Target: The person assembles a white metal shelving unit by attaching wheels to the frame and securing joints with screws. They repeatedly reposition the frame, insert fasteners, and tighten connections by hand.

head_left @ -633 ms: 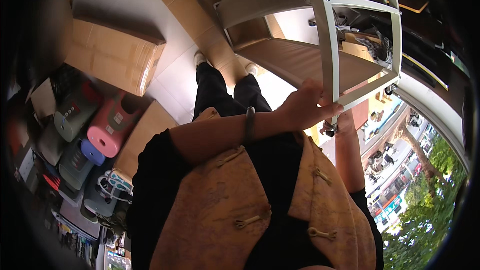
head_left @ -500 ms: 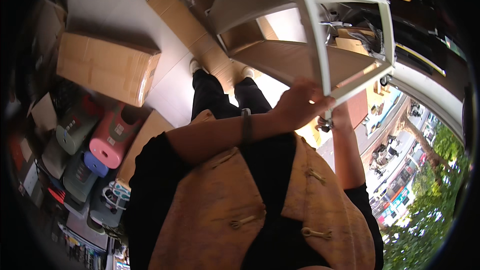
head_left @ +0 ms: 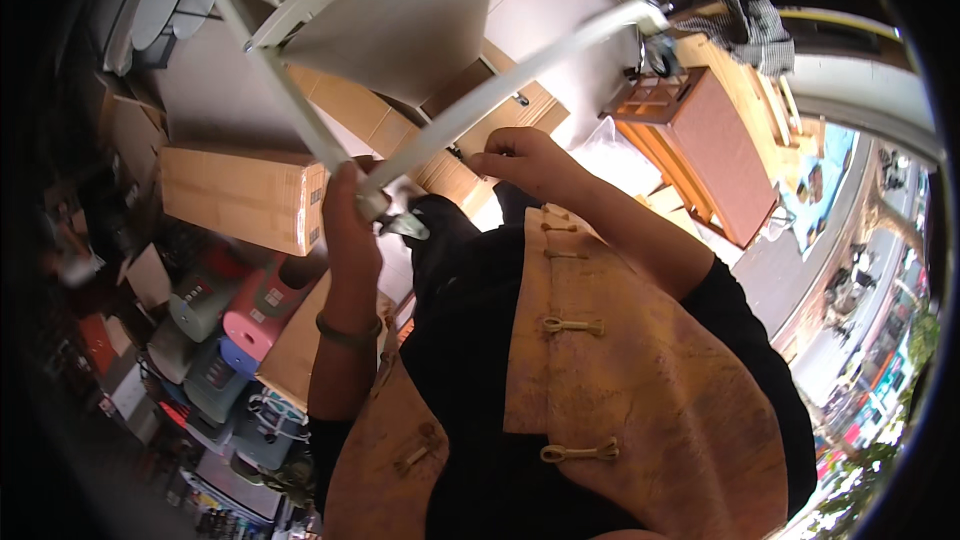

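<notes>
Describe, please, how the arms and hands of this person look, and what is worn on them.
The left hand and right hand are both without gloves. A dark, narrow band circles the left wrist; none shows on the right. The black sleeves leave both forearms bare.

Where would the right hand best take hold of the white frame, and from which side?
Probably midway along the slanting bar, from the near side: it looks slim and bare, and lies close to the right hand, while the left hand holds one end.
</notes>
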Demonstrator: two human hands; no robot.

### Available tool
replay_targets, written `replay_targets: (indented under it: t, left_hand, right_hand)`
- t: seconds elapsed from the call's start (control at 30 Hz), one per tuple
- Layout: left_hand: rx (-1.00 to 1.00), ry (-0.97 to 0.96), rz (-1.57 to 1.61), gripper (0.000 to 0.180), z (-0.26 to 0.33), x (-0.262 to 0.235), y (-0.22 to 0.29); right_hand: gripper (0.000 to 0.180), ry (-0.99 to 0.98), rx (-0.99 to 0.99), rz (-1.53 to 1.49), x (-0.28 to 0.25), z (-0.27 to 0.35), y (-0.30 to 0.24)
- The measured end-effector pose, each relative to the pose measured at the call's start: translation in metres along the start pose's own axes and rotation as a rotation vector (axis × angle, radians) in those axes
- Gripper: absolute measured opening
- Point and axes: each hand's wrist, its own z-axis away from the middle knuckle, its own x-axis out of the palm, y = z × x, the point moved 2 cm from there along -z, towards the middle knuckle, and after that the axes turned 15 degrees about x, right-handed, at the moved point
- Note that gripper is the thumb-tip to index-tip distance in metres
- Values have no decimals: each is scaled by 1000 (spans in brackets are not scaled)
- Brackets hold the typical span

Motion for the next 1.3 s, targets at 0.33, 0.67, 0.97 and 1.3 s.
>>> replay_targets:
  t: [0.33, 0.67, 0.97, 1.3]
  left_hand:
    - [15, 180, -114, 40, -14, 14, 12]
    - [474, 167, -558, 41, 3, 2, 21]
    - [852, -311, -956, 36, 45, 140, 33]
    - [947, -219, -1187, 59, 4, 215, -10]
  right_hand:
    - [30, 462, 17, -246, -79, 40, 111]
    - [18, 543, -286, -413, -125, 52, 54]
    - [15, 138, -186, -485, -183, -12, 27]
    - [38, 12, -228, -541, -177, -35, 16]
